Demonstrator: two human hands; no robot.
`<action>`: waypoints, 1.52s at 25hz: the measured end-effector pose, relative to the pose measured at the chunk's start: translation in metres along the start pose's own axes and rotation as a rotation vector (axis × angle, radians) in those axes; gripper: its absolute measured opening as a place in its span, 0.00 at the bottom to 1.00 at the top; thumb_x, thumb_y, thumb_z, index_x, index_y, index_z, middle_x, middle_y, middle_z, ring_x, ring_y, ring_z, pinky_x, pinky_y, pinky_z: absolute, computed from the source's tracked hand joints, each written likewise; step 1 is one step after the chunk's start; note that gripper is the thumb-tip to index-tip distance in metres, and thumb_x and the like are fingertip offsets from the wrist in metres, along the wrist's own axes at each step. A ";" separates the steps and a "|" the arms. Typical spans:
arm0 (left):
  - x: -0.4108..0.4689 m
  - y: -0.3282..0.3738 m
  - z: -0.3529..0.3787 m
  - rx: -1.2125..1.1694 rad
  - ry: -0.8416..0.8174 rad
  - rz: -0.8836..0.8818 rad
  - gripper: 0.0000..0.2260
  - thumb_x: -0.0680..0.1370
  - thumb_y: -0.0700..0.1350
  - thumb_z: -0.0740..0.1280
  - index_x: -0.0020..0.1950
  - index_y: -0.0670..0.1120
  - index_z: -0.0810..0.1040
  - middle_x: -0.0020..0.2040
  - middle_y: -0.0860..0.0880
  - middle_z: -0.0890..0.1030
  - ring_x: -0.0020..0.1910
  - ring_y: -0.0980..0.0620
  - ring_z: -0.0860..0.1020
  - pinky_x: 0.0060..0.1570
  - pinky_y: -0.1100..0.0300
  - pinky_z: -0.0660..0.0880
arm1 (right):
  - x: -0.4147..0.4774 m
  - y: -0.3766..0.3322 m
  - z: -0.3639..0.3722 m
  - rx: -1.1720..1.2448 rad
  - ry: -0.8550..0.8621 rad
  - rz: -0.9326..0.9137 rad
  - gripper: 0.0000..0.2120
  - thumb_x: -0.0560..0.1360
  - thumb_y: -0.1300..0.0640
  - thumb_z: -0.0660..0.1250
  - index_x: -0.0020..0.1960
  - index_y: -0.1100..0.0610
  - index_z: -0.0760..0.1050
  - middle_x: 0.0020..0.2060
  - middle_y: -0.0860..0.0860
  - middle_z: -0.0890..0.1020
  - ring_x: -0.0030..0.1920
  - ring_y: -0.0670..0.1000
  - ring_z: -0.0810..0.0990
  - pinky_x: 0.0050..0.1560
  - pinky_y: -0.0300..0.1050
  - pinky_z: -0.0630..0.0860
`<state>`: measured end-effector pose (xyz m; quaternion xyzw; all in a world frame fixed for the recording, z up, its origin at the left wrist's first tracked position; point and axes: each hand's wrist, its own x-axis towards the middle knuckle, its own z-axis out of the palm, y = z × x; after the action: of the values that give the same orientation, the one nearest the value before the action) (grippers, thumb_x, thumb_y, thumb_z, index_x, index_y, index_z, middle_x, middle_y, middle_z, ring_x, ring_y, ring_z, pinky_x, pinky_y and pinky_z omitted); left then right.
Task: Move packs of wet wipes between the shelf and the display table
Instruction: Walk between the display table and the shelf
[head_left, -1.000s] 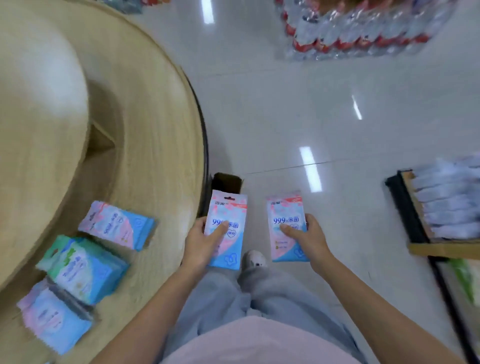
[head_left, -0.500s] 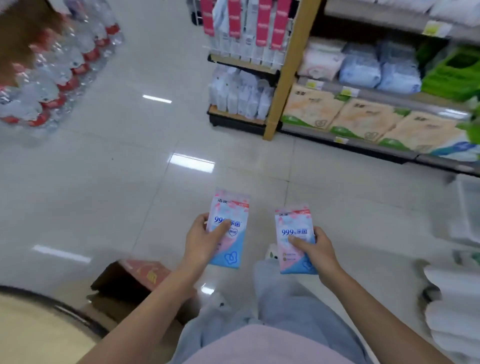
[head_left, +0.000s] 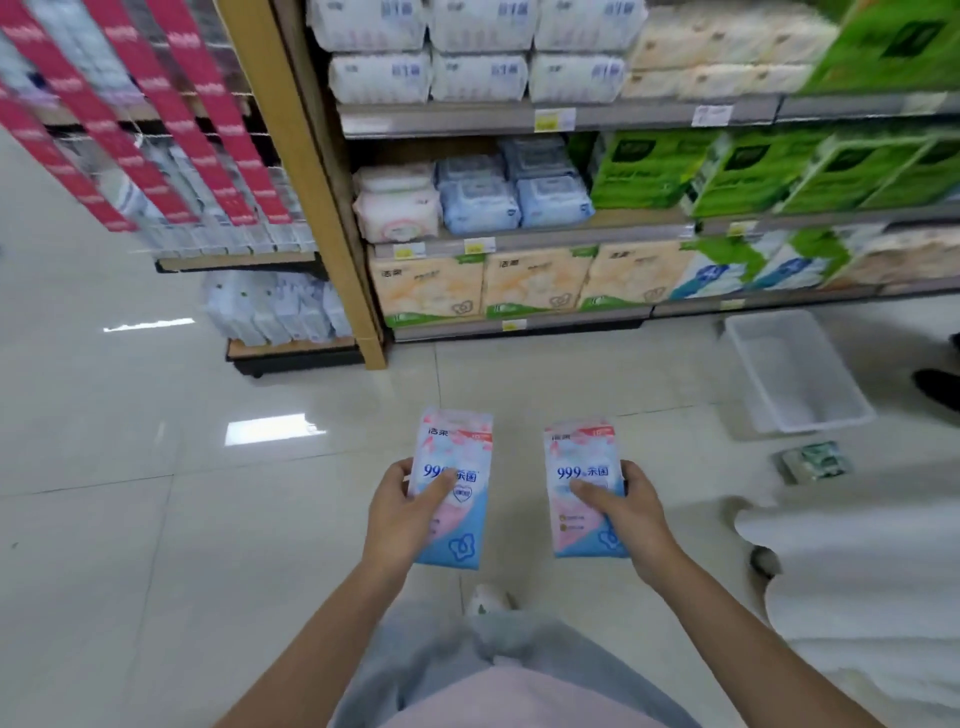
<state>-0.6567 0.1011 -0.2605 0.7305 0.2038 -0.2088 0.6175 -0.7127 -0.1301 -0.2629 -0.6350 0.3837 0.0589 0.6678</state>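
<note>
I hold two pink-and-blue packs of wet wipes upright in front of me, above the tiled floor. My left hand (head_left: 402, 512) grips the left pack (head_left: 457, 457) with the thumb across its front. My right hand (head_left: 631, 512) grips the right pack (head_left: 582, 457) the same way. The shelf (head_left: 519, 240) stands ahead, stocked with wipes and tissue packs in white, blue, orange and green. The display table is out of view.
A wooden upright (head_left: 296, 156) ends the shelf; left of it hang pink-labelled strips (head_left: 171, 114) over a low rack of packs (head_left: 275, 309). A white plastic bin (head_left: 795, 371) and a small green pack (head_left: 813, 461) lie on the floor at right. White bulk goods (head_left: 857, 571) crowd the lower right.
My view has swung from the round wooden table, across the floor, to face the shelf, which now looms closer. Both hands keep the same grip on their packs.
</note>
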 end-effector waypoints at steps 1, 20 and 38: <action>0.004 0.010 0.017 -0.001 -0.013 -0.008 0.13 0.74 0.47 0.72 0.54 0.43 0.76 0.44 0.49 0.83 0.37 0.55 0.81 0.28 0.66 0.75 | 0.013 -0.021 -0.010 0.020 0.008 -0.024 0.13 0.71 0.66 0.72 0.51 0.61 0.71 0.44 0.57 0.82 0.33 0.47 0.83 0.30 0.38 0.78; 0.200 0.374 0.326 -0.139 -0.249 0.406 0.15 0.71 0.50 0.72 0.56 0.49 0.76 0.47 0.51 0.84 0.38 0.58 0.83 0.30 0.65 0.76 | 0.267 -0.373 -0.168 0.285 0.105 -0.465 0.13 0.70 0.67 0.72 0.51 0.58 0.74 0.42 0.53 0.84 0.38 0.51 0.84 0.37 0.45 0.81; 0.306 0.657 0.475 -0.477 0.077 0.838 0.11 0.77 0.41 0.68 0.58 0.44 0.73 0.49 0.50 0.82 0.45 0.57 0.82 0.42 0.62 0.78 | 0.505 -0.742 -0.171 0.273 -0.463 -0.826 0.11 0.73 0.65 0.66 0.53 0.55 0.69 0.49 0.54 0.81 0.48 0.55 0.82 0.52 0.52 0.78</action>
<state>-0.0631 -0.4570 0.0341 0.5949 -0.0431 0.1376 0.7908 -0.0142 -0.6273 0.0539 -0.6110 -0.0545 -0.1218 0.7803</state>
